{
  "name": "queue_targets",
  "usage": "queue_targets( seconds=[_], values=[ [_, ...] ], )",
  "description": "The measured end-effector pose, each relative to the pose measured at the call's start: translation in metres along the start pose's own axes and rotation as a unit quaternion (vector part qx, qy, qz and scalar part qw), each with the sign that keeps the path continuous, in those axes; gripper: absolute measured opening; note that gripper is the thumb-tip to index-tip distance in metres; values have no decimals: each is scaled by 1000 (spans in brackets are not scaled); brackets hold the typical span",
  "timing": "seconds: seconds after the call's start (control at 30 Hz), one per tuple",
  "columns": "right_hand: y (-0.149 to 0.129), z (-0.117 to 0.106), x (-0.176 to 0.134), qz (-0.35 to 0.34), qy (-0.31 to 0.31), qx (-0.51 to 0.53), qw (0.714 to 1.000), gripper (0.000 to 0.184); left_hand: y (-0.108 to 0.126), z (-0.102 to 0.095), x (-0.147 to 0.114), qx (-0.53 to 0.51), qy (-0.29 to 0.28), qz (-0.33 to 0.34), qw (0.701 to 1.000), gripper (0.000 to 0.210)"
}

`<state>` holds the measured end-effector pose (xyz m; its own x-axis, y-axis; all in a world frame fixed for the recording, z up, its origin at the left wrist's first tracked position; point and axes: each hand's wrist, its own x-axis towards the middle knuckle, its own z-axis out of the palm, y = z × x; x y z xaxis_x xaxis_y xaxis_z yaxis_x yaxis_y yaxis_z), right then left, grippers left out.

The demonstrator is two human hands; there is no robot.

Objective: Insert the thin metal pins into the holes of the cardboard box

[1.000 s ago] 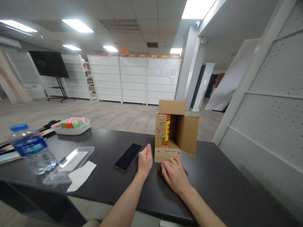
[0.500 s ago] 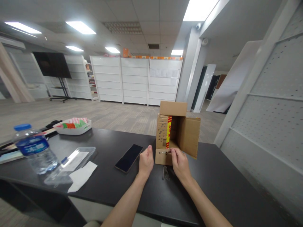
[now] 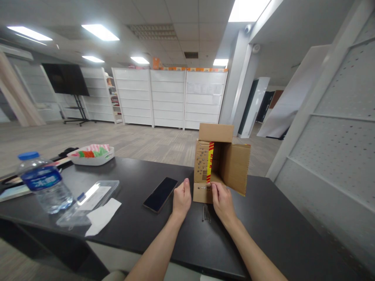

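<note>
An opened cardboard box (image 3: 202, 162) stands on the table, its open side facing me and its flaps folded out. Small holes or studs dot its left panel, and a row of small shiny dots marks the lower front flap (image 3: 199, 197). My right hand (image 3: 224, 201) pinches thumb against fingers at this flap's right part; whatever sits in the pinch is too small to make out. Left of the box my left hand (image 3: 181, 199) is curled closed with the thumb upward, its contents hidden. Several thin metal screws or nails (image 3: 206, 213) lie between my hands, below the flap.
Left of my left hand lies a dark phone (image 3: 160, 194). Further left are a white paper (image 3: 102, 216), a clear plastic case (image 3: 109, 190), a water bottle (image 3: 47, 183) and a white basket (image 3: 93, 159) with colourful packets. The black table (image 3: 129, 171) has its far edge behind these.
The view has shifted slightly. My right fingertips stay at the lower flap, with the thin dark piece at them less visible now. My left hand keeps its closed pose.
</note>
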<state>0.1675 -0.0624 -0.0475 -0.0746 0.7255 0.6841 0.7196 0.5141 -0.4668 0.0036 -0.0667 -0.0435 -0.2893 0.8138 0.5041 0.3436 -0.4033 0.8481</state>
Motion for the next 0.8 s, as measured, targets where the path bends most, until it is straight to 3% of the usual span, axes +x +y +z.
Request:
queue_targets(
  seconds=[0.5,0.8],
  values=[
    [0,0,1,-13,9,-16,1000,34,1,0,-1,-14,3,-5,1000,45],
    [-3,-1,-1,-52,-34,-64,996,25,1,0,0,-13,2,-5,1000,46]
  ],
)
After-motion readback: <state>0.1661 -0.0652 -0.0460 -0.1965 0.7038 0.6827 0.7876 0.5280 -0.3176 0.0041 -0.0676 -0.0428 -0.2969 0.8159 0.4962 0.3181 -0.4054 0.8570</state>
